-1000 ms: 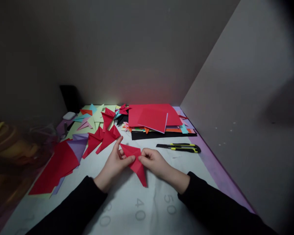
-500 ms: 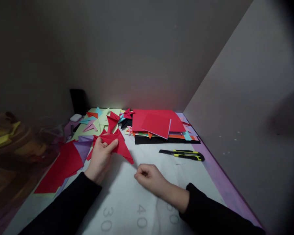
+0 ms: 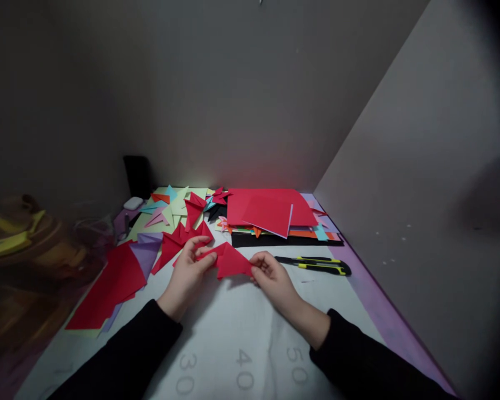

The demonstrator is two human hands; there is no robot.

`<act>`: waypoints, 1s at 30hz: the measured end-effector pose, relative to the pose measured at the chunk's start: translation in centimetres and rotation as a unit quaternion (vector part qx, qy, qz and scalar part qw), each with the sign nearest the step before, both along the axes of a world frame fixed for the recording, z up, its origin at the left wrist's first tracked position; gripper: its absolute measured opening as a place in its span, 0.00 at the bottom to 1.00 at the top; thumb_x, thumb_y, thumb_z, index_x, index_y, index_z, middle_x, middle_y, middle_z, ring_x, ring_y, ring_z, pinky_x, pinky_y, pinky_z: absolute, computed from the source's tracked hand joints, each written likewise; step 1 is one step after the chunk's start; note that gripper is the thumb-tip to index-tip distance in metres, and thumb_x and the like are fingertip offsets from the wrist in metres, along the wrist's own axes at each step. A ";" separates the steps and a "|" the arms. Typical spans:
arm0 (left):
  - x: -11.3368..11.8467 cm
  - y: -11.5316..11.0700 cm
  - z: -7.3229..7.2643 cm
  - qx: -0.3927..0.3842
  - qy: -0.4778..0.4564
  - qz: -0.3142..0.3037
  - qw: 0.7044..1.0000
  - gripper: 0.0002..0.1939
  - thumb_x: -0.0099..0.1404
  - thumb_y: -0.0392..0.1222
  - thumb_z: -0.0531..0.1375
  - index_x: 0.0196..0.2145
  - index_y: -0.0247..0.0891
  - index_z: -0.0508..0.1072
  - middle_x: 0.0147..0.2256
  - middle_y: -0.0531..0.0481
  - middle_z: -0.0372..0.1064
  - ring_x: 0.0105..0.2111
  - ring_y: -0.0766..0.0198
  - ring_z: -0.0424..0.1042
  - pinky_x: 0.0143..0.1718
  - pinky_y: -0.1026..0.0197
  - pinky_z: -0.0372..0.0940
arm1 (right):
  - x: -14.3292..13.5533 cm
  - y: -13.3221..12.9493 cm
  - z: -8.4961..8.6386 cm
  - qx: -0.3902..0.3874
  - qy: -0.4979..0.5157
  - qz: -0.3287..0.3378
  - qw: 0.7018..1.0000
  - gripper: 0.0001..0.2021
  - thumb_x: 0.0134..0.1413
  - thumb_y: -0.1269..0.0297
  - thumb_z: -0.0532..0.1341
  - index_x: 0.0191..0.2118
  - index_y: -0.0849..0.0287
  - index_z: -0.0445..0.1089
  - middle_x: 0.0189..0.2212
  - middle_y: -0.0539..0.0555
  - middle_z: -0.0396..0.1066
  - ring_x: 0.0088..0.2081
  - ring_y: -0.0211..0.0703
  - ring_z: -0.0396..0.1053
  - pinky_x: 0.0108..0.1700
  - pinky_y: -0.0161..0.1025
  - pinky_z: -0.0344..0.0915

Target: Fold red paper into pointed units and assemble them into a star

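Left sleeve (image 3: 123, 353) and right sleeve (image 3: 369, 355) were long, plain, matte black; left cuff (image 3: 169, 319) and right cuff (image 3: 323, 333) stopped short of wrists, right one slightly loose; left hand (image 3: 188, 270) and right hand (image 3: 274, 279) were bare

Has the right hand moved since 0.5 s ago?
Yes: forward and slightly right, judged against the box cutter. The right hand was nearer the wearer; now its fingers are by the blade end, holding the red folded paper.

1 cutter (image 3: 337, 270) lies right of the folded paper (image 3: 233, 262), before stacked sheets (image 3: 269, 214).
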State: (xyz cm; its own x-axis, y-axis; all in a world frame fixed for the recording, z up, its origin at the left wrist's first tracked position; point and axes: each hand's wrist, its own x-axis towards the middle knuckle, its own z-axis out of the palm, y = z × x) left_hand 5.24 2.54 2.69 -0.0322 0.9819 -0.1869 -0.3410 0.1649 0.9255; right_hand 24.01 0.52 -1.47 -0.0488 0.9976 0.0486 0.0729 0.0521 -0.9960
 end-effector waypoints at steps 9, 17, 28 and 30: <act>0.3 -0.6 -0.8 0.020 0.099 -0.057 0.993 0.16 0.50 0.40 0.67 0.38 0.36 0.73 0.32 0.51 0.71 0.26 0.67 0.69 0.27 0.66 0.62 | 1.0 -0.1 0.5 0.110 -0.139 -0.017 0.984 0.09 0.55 0.66 0.57 0.41 0.56 0.72 0.38 0.55 0.74 0.41 0.49 0.70 0.44 0.45 0.65; -0.1 -0.4 -1.1 0.057 0.167 -0.108 0.978 0.16 0.51 0.39 0.65 0.40 0.36 0.75 0.40 0.44 0.74 0.38 0.57 0.73 0.37 0.59 0.67 | 1.2 1.2 0.0 -0.046 0.078 -0.027 0.996 0.09 0.44 0.64 0.64 0.34 0.59 0.69 0.28 0.50 0.72 0.31 0.43 0.71 0.35 0.38 0.66; -0.4 -0.3 -1.4 0.110 0.284 -0.211 0.929 0.22 0.57 0.42 0.60 0.50 0.35 0.69 0.46 0.40 0.71 0.41 0.55 0.72 0.39 0.57 0.67 | 1.6 0.9 0.6 0.058 -0.025 -0.048 0.997 0.25 0.41 0.69 0.66 0.49 0.53 0.64 0.40 0.52 0.72 0.39 0.44 0.71 0.42 0.41 0.67; -0.2 -0.5 -1.3 0.105 0.285 -0.224 0.926 0.23 0.57 0.42 0.60 0.50 0.34 0.68 0.44 0.41 0.72 0.38 0.56 0.72 0.35 0.58 0.67 | 1.8 0.9 0.7 0.046 -0.031 -0.049 0.997 0.20 0.41 0.66 0.68 0.43 0.55 0.68 0.37 0.52 0.73 0.38 0.46 0.71 0.41 0.42 0.67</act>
State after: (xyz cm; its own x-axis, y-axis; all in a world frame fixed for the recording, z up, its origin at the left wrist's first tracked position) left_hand 5.06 2.04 1.42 0.3526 0.9333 -0.0679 0.2718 -0.0328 0.9618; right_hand 25.82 1.47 -0.75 0.0422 0.9893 0.1395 0.1440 0.1321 -0.9807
